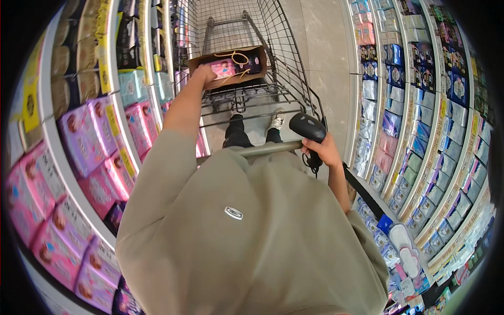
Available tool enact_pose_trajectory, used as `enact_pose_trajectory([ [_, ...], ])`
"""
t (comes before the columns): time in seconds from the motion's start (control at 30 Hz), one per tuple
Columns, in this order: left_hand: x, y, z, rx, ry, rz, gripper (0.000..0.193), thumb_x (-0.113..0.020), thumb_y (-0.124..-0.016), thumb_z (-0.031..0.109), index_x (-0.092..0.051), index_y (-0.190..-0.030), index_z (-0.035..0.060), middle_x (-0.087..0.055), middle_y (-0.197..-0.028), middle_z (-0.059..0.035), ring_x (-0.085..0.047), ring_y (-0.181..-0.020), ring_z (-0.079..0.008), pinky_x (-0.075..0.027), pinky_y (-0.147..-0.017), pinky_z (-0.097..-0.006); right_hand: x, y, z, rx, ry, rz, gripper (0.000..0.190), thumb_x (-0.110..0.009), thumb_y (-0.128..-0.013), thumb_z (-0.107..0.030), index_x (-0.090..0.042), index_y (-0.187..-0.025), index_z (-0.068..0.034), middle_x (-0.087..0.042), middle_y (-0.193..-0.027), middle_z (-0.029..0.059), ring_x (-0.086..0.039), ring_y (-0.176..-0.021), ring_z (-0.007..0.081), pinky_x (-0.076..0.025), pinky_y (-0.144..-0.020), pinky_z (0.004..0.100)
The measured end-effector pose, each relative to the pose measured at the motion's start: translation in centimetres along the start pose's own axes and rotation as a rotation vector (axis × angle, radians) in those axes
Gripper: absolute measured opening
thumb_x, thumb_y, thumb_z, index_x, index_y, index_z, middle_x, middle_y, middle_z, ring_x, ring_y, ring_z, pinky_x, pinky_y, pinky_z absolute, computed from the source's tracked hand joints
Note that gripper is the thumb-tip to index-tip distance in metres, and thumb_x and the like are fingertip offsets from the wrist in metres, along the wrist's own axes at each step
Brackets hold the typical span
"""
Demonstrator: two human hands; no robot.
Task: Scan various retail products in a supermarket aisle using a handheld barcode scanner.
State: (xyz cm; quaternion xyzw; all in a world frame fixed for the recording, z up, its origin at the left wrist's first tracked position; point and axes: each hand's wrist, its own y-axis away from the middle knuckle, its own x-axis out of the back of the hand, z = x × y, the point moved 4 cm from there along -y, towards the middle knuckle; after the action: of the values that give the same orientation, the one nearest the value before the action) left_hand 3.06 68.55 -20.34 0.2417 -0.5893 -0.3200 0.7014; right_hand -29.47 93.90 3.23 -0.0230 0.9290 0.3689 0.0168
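Observation:
My left hand (205,75) reaches into an upright brown paper bag (220,83) in the shopping cart (293,43). It grips the left end of a pink package (225,68), with most of the fingers hidden. Beside that package, a dark package (255,64) fills the bag's right side. Two yellowish cord handles (241,58) loop over the bag's opening. My right hand (326,149) is closed around the handle of a black handheld barcode scanner (308,125), just by the right end of the cart's push bar (271,149). A dark cord hangs below the scanner.
Shelves on the left hold pink and purple packages (84,136) with yellow price tags. Along the right, shelves (409,153) carry rows of small packs. A hanging pad-shaped display (407,252) juts out at lower right. Grey tiled floor (327,59) runs beside the cart.

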Motion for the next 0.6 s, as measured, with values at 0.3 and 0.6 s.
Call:
enact_pose_trajectory([
  [0.3,-4.4,-7.8,-1.5,0.041,-0.168,-0.183,0.048,-0.043,-0.085,0.028,-0.044,-0.127,0.0047,-0.046,-0.13,-0.0149,-0.046,-0.118,-0.0305,-0.041,-0.095,-0.0407,-0.4,0.6,0.0,-0.083,-0.08,0.155,0.014,-0.063,-0.076,-0.005,-0.059,-0.086,0.004,-0.062,-0.066,0.0093,-0.058,-0.057,0.0135,-0.047,-0.054,0.0252],
  [0.6,-2.1,-8.0,-1.1,0.025,-0.085,-0.102,0.045,-0.051,-0.081,0.015,-0.047,-0.124,0.0031,-0.049,-0.125,-0.0183,-0.048,-0.116,-0.0296,-0.041,-0.094,-0.0376,-0.5,0.6,0.2,-0.06,-0.146,0.203,0.021,-0.061,-0.077,-0.004,-0.058,-0.096,0.005,-0.062,-0.066,0.0097,-0.058,-0.057,0.0141,-0.047,-0.054,0.0257],
])
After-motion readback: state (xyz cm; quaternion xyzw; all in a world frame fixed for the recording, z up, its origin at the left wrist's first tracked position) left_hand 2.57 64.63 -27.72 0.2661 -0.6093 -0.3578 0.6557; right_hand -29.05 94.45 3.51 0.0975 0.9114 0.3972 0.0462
